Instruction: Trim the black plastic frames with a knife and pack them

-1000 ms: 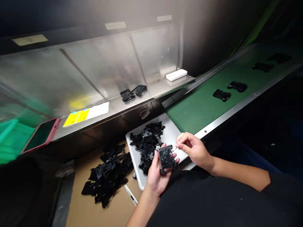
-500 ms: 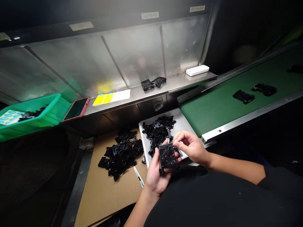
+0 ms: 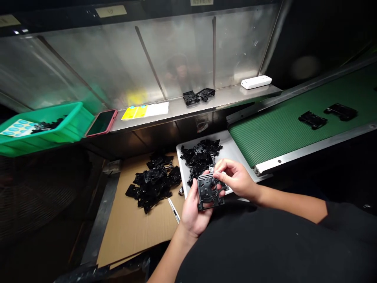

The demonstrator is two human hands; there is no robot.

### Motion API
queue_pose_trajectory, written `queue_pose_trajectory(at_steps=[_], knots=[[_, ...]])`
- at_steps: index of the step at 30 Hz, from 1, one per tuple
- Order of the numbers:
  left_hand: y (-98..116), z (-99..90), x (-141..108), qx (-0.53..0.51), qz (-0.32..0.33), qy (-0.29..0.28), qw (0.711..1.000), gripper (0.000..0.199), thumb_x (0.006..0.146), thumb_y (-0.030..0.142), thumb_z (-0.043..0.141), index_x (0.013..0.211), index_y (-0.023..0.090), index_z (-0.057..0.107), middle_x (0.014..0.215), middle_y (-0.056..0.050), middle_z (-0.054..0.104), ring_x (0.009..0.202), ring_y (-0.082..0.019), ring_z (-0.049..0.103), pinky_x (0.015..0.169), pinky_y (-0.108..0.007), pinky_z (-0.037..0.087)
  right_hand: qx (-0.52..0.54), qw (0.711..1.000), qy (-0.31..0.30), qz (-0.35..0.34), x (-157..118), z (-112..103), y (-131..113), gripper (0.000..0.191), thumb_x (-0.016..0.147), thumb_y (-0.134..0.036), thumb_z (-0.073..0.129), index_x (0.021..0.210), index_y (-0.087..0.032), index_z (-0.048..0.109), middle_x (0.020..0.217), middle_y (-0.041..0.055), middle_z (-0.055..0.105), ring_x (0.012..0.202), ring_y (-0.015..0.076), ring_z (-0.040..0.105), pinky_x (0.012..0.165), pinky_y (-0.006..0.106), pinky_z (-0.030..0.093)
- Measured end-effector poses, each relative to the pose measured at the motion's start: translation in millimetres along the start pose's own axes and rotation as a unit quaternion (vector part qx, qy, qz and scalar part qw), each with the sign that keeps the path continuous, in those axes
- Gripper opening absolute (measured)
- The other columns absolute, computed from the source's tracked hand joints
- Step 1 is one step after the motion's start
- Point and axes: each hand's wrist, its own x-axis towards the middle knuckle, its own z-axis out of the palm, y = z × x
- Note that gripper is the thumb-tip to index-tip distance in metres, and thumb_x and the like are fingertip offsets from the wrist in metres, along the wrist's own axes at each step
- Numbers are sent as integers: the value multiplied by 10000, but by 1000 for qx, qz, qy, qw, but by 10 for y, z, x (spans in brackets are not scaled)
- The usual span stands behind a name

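My left hand [image 3: 192, 214] is closed around a flat black plastic part [image 3: 207, 192], thumb along its left edge and fingertips showing behind its right side. The part has slots, round holes and ribs along its far edge. At its upper right corner, my right hand [image 3: 240, 182] is pinched, with thumb and forefinger pressed together. Whatever sits between those fingertips is too small to make out. Just beyond my hands, a white tray [image 3: 226, 146] carries a heap of black plastic parts [image 3: 203, 155]. More black parts [image 3: 156, 177] lie piled on cardboard [image 3: 129, 236] to the left.
A white pen [image 3: 173, 210] lies on the cardboard. The metal shelf [image 3: 176, 112] bears a phone [image 3: 102, 122], yellow label sheets [image 3: 134, 113], two black parts [image 3: 198, 96] and a white device [image 3: 256, 82]. A green bin [image 3: 69, 124] stands left; a green conveyor belt [image 3: 271, 137] carries black parts [image 3: 312, 119] on the right.
The camera view has shifted, so the shelf and belt appear higher and further right. The held part is tilted slightly differently. My right hand keeps its pinch at the part's upper corner.
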Motion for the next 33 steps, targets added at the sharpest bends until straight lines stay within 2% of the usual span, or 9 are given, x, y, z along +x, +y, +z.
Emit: queue_pose_trajectory(at_steps=[10, 12, 14, 18, 21, 23, 28, 30, 33], knots=[[12, -133, -44, 9, 28, -17, 999, 578, 1068, 509, 538, 1578, 239, 538, 1092, -110, 816, 969, -285, 817, 941, -467, 656, 49, 998, 21, -21, 10, -23, 2, 232, 970, -367, 799, 844, -240, 651, 877, 22, 653, 834, 196, 616, 772, 360, 513], [78, -252, -11, 61, 76, 12, 995, 567, 1053, 477, 538, 1549, 204, 563, 1067, -124, 815, 949, -286, 816, 929, -460, 653, 44, 998, 35, -19, -22, -53, -10, 255, 954, -384, 817, 831, -238, 648, 860, 18, 652, 820, 194, 613, 769, 358, 515], [224, -412, 50, 168, 161, 79, 969, 576, 1039, 466, 480, 1510, 148, 580, 1039, -151, 804, 931, -296, 812, 918, -474, 651, 32, 998, 48, -8, -72, -105, -11, 279, 938, -405, 831, 821, -234, 643, 851, 18, 651, 820, 196, 615, 773, 359, 519], [788, -820, 204, 324, 306, 239, 863, 615, 1037, 463, 367, 1569, 167, 455, 1198, -171, 745, 1036, -291, 782, 1006, -515, 613, 6, 998, 61, 10, -202, -254, 26, 259, 942, -393, 826, 835, -231, 656, 855, 26, 663, 847, 205, 633, 805, 362, 535], [1281, -1111, 280, 407, 381, 349, 753, 594, 1024, 374, 453, 1593, 217, 386, 1612, -191, 460, 1332, -288, 648, 1221, -513, 444, -1, 998, 63, 16, -295, -355, 68, 225, 961, -365, 809, 852, -234, 663, 859, 22, 664, 843, 197, 633, 809, 349, 539], [1494, -1236, 335, 484, 401, 389, 674, 546, 997, 307, 527, 1530, 203, 476, 1712, -192, 284, 1478, -329, 510, 1300, -543, 309, -9, 997, 65, 27, -352, -411, 96, 229, 961, -371, 810, 853, -233, 662, 858, 23, 664, 833, 196, 632, 799, 344, 543], [1471, -1270, 691, 690, 367, 344, 521, 353, 994, 245, 611, 1340, 236, 679, 1690, -146, 406, 1530, -375, 434, 1336, -636, 127, -55, 994, 83, 50, -473, -560, 192, 248, 950, -404, 817, 843, -225, 683, 876, 39, 672, 836, 197, 639, 786, 334, 559], [1389, -1250, 915, 748, 336, 320, 474, 347, 1007, 265, 640, 1350, 238, 681, 1672, -133, 457, 1504, -358, 468, 1323, -651, 194, -64, 992, 92, 56, -505, -617, 238, 247, 940, -414, 825, 848, -226, 692, 892, 47, 674, 853, 204, 645, 778, 332, 567], [1370, -1278, 1213, 805, 281, 302, 426, 425, 1008, 371, 696, 1398, 210, 646, 1578, -135, 554, 1412, -336, 561, 1197, -628, 449, -63, 992, 94, 62, -530, -670, 289, 242, 923, -415, 839, 848, -231, 702, 889, 49, 666, 860, 209, 651, 769, 334, 573]])
